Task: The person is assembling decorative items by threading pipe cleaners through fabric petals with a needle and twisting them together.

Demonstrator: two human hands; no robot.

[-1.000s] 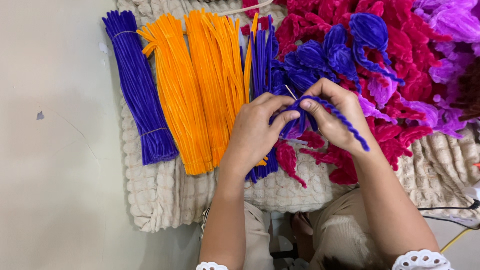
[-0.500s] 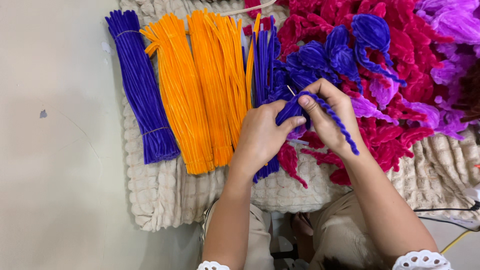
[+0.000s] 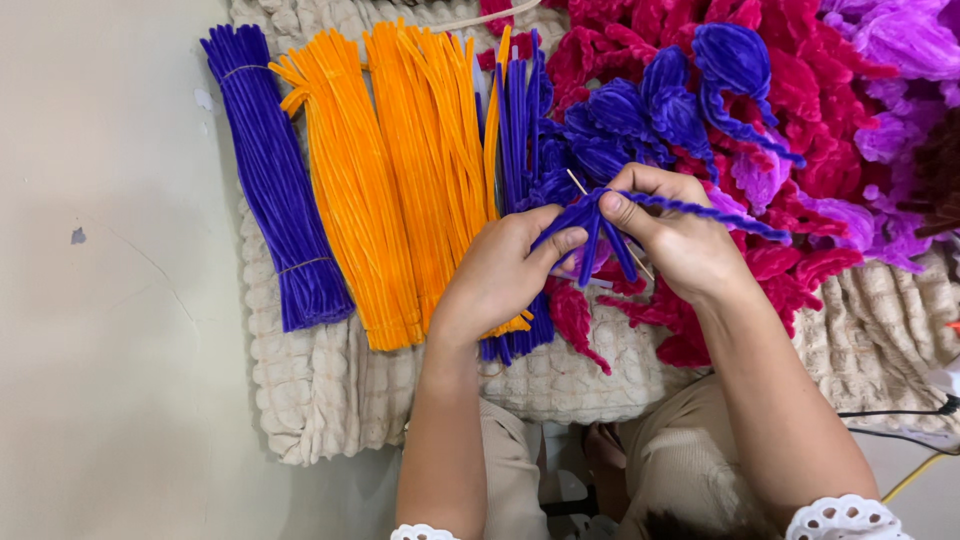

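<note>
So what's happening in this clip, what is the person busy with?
A person sits over a cream textured mat and works purple pipe cleaners with both hands. The left hand pinches the gathered strands while the right hand grips a twisted length that runs off to the right. A thin wooden stick pokes out between the hands. Bundles of straight purple stems and orange stems lie to the left; finished magenta shapes pile up on the right.

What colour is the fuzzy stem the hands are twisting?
Deep blue-violet: the fuzzy stem shows best in the head view, pinched between both hands.
</note>
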